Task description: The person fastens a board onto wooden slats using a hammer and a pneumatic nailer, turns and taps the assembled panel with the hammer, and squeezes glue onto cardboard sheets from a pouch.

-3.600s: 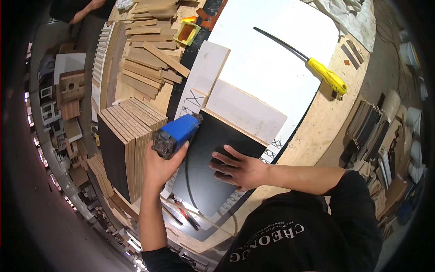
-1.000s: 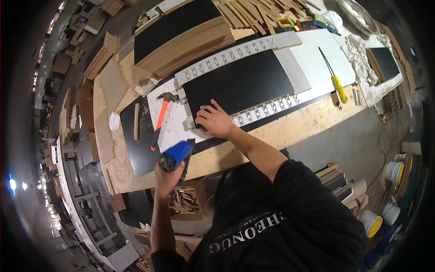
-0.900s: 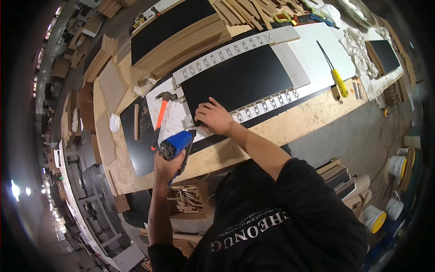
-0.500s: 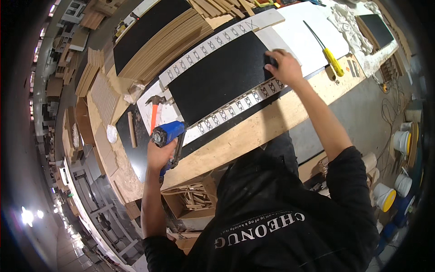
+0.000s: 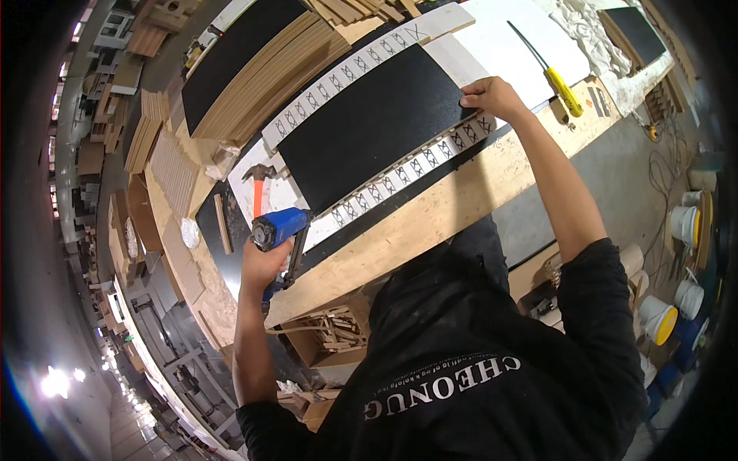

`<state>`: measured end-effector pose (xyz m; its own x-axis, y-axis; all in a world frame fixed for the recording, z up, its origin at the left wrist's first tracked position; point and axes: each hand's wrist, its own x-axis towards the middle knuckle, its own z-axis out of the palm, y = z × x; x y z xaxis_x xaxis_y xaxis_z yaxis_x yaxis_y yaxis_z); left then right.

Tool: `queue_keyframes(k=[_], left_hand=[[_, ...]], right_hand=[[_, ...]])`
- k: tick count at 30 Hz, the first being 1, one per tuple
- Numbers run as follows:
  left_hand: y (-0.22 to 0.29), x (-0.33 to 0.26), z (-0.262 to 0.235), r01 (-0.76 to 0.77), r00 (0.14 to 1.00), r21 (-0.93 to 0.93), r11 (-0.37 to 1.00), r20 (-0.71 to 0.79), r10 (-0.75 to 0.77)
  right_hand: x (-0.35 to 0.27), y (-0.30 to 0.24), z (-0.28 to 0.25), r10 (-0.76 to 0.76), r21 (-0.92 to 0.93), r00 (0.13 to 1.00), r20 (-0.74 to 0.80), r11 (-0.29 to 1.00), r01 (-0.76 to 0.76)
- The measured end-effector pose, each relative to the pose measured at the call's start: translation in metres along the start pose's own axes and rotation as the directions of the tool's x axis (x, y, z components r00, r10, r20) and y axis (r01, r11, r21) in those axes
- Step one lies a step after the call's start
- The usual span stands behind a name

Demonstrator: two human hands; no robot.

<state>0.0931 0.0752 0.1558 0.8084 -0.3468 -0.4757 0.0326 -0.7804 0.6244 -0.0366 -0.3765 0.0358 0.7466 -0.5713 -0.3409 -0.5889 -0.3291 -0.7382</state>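
Observation:
My left hand [image 5: 263,263] is wrapped round the grip of a blue nail gun [image 5: 283,225]. Its nose is close to the near left corner of a black panel [image 5: 377,127]; whether the two touch I cannot tell. At the panel's right end, my right hand [image 5: 496,100] pinches the edge near the near right corner, thumb over the black face. White strips with hand-drawn crossed marks run along both long sides, the near strip [image 5: 411,170] and the far strip [image 5: 346,71]. Behind the nail gun lies a claw hammer [image 5: 258,192] with an orange handle.
A yellow-handled screwdriver [image 5: 565,94] lies to the right on the wooden workbench [image 5: 507,188]. Stacked boards [image 5: 269,73] stand beyond the far strip. Under the bench is a box of wood offcuts [image 5: 338,332]. Buckets [image 5: 657,319] and loose cable [image 5: 665,180] are on the right.
My right hand has moved from the middle of the panel's right end to nearer its near corner. The nail gun stays by the left corner. The whole view has shifted slightly.

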Motion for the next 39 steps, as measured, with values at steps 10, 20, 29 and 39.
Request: queue_keyframes(k=[10, 20, 29, 39], left_hand=[[-0.002, 0.007, -0.003, -0.015, 1.000, 0.050, 0.999, 0.027, 0.013], [0.002, 0.008, -0.004, -0.036, 0.999, 0.130, 0.991, 0.021, 0.034], [0.014, 0.001, 0.007, -0.047, 0.999, 0.132, 0.990, 0.022, 0.044], [0.024, 0.008, 0.014, -0.064, 0.998, 0.231, 0.971, 0.035, 0.058]], right_hand=[[0.002, -0.003, -0.004, 0.004, 0.041, 0.999, 0.037, 0.999, -0.006], [0.006, 0.002, -0.002, 0.042, 0.043, 0.998, 0.039, 0.998, -0.044], [0.004, 0.001, -0.004, 0.044, 0.078, 0.999, 0.030, 0.996, -0.046], [0.001, -0.001, -0.003, 0.038, 0.092, 0.999, 0.032, 0.995, -0.041]])
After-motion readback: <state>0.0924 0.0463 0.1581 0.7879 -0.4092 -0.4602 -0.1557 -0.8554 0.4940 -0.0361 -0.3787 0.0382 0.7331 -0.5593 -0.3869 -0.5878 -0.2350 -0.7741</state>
